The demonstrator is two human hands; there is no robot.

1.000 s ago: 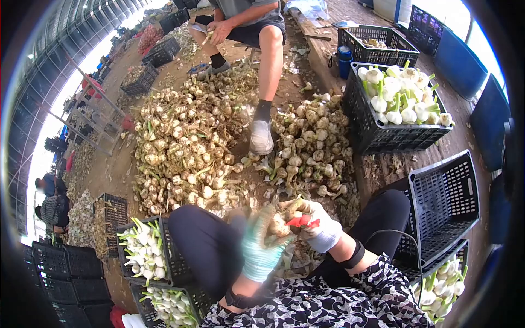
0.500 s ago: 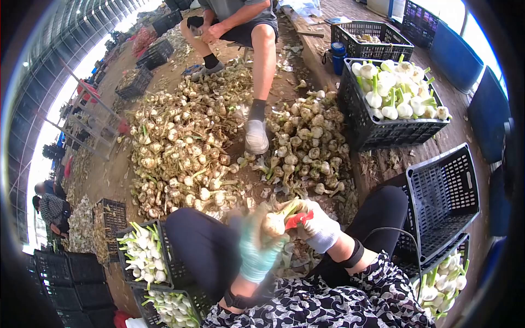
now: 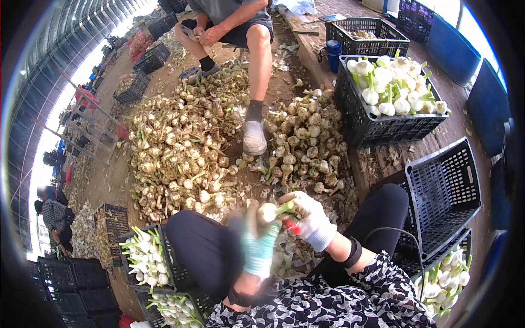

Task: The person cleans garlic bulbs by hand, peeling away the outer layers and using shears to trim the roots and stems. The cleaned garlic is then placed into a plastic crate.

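My left hand [image 3: 258, 240], in a green-and-white glove and blurred, closes on a pale garlic bulb [image 3: 267, 212] between my knees. My right hand [image 3: 309, 216], in a white glove, grips the bulb's green stem together with a small red-handled tool [image 3: 291, 226]. Both hands meet just in front of a big heap of unpeeled garlic [image 3: 180, 147] on the dirt floor. A second heap [image 3: 306, 143] lies right behind my right hand.
A person sits opposite with a shoe [image 3: 254, 137] between the heaps. Black crates of cleaned garlic stand at back right [image 3: 383, 128], lower left [image 3: 143, 254] and lower right [image 3: 445, 276]. An empty tilted crate [image 3: 443, 191] is by my right knee. Stacked crates [image 3: 71, 284] stand far left.
The bulb has been turned in my hands and its white flesh shows more. Both hands have risen slightly. The view has shifted a little.
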